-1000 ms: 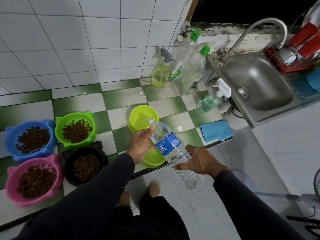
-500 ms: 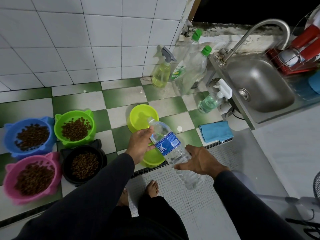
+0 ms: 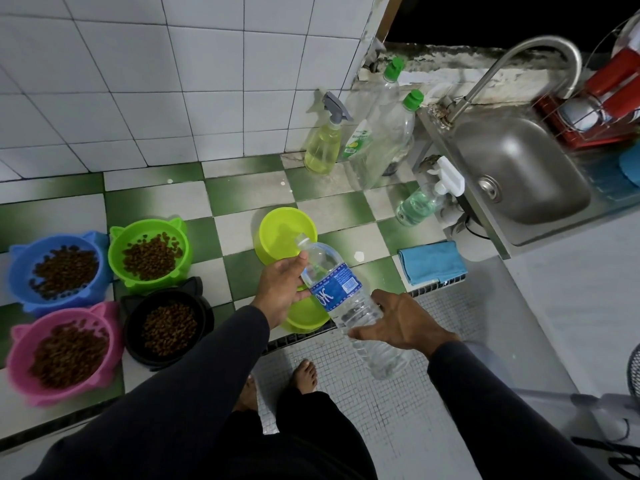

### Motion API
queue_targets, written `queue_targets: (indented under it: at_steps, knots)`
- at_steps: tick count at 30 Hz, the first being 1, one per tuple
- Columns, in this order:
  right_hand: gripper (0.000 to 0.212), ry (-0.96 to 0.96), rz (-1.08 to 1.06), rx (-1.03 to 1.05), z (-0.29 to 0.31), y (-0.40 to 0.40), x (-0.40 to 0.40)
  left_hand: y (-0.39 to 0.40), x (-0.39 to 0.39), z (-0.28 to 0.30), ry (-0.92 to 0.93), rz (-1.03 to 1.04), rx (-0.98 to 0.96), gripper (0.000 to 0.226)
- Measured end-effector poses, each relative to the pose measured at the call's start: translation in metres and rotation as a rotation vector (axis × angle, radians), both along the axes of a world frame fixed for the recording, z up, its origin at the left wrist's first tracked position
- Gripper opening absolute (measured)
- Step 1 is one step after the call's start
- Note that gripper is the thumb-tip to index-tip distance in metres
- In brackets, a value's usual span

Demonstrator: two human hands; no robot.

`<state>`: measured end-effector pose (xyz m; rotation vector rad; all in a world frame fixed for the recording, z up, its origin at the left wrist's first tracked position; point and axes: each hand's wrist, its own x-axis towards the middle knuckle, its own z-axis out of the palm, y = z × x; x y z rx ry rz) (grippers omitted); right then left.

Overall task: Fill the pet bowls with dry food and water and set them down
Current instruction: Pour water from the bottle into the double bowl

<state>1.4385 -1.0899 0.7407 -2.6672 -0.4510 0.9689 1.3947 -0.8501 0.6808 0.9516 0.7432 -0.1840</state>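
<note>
Water bottle [image 3: 341,299] is tilted over two lime bowls [image 3: 286,237], right hand [image 3: 398,318] wrapped around its body, left hand [image 3: 282,284] gripping up by the neck. Four kibble-filled bowls [image 3: 149,249] sit clustered to the left. Spray bottles [image 3: 323,143], a blue cloth [image 3: 431,261] and the sink [image 3: 519,168] crowd the far right.

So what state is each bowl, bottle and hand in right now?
Clear plastic water bottle: uncapped, tilted, gripped by both hands.
Left hand: holding bottle near neck.
Right hand: holding bottle body.
Four cat-eared bowls: hold kibble.
Far lime round bowl: looks empty.
</note>
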Motion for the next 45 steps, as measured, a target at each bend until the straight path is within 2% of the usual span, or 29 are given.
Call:
queue_targets:
  at_steps: [7,22,38,45]
  knots:
    - [0.073,0.003,0.012,-0.013,-0.0008,-0.0015,0.001,-0.0002,-0.0009,-0.0028,-0.002,-0.005,-0.001,0.043]
    - [0.074,0.006,0.015,-0.019,-0.0007,-0.002,0.0003,-0.0004,-0.0045,-0.0023,-0.031,-0.023,0.016,0.04]
    - [0.067,0.009,0.014,-0.022,0.0032,-0.0003,0.0005,-0.001,-0.0031,-0.0076,-0.002,-0.019,0.007,0.048]
    - [0.069,0.008,0.01,-0.039,0.0062,0.0002,0.0014,-0.003,-0.0019,-0.0036,0.003,-0.011,0.0,0.038]
